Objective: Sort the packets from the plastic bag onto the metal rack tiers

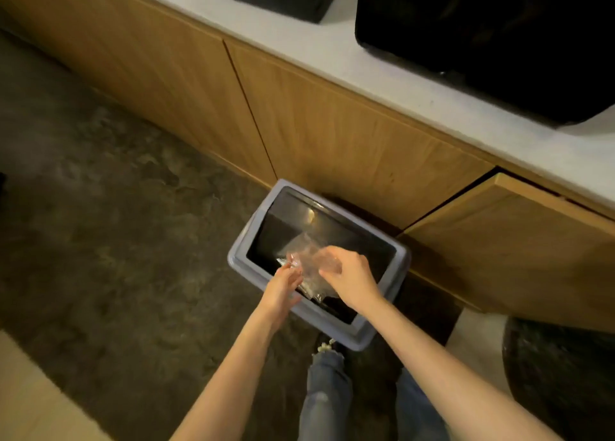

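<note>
Right now the clear plastic bag (307, 260) hangs over the open grey bin (382, 332), pinched by both hands. Left hand (281, 289) grips its left edge; right hand (351, 279) grips its right. Behind stand wooden cupboards (332, 134).

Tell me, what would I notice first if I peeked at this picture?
Probably the two hands in the middle, the left hand and right hand, holding crinkly clear plastic over a grey bin on the floor. Behind it stand wooden cabinet doors under a white counter.
</note>
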Demonstrator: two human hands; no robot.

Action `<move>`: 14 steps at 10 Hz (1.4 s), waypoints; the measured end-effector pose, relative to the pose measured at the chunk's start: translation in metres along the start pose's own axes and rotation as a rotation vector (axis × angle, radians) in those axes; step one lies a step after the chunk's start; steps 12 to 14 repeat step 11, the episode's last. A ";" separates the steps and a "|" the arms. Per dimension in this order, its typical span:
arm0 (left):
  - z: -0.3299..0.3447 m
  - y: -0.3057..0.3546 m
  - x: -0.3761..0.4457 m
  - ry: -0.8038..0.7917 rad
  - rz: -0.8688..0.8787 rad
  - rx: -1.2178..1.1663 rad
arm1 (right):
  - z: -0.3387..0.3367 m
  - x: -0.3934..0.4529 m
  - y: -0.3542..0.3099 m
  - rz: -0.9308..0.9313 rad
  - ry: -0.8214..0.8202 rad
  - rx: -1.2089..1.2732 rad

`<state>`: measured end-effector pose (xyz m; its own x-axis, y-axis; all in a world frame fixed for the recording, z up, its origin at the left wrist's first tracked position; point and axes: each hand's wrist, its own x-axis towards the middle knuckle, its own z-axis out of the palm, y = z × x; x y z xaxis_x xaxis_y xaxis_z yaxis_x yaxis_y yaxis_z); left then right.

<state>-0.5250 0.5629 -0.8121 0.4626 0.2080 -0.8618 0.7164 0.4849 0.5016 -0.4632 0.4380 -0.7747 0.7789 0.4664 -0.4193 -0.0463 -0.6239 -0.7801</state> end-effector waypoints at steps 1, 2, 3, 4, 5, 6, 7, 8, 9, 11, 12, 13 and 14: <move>-0.004 -0.013 0.022 -0.064 -0.080 -0.173 | 0.014 0.008 0.014 0.016 -0.075 -0.041; -0.004 -0.024 0.040 -0.061 -0.121 -0.167 | 0.027 0.012 0.025 0.039 -0.109 -0.093; -0.005 -0.021 0.049 0.127 -0.034 0.066 | 0.037 0.014 0.033 -0.007 -0.094 -0.301; -0.016 -0.016 0.045 0.328 0.035 0.190 | 0.049 0.011 0.036 -0.042 -0.163 -0.463; -0.029 -0.012 0.031 0.321 -0.026 0.004 | 0.061 0.005 0.037 -0.013 -0.296 -0.509; -0.032 -0.013 0.016 0.199 -0.044 0.056 | 0.058 0.002 0.037 0.096 -0.266 -0.397; -0.029 -0.014 0.006 0.116 -0.021 0.191 | 0.043 0.004 0.036 0.129 -0.227 -0.341; -0.027 -0.013 -0.002 0.119 -0.087 0.277 | 0.027 -0.002 0.035 0.132 -0.287 -0.336; -0.025 -0.005 -0.016 0.139 -0.090 0.466 | 0.009 -0.016 0.034 0.163 -0.327 -0.306; 0.000 0.053 -0.051 0.193 0.257 1.080 | -0.052 -0.042 0.024 0.204 -0.214 -0.169; 0.000 0.053 -0.051 0.193 0.257 1.080 | -0.052 -0.042 0.024 0.204 -0.214 -0.169; 0.000 0.053 -0.051 0.193 0.257 1.080 | -0.052 -0.042 0.024 0.204 -0.214 -0.169; 0.000 0.053 -0.051 0.193 0.257 1.080 | -0.052 -0.042 0.024 0.204 -0.214 -0.169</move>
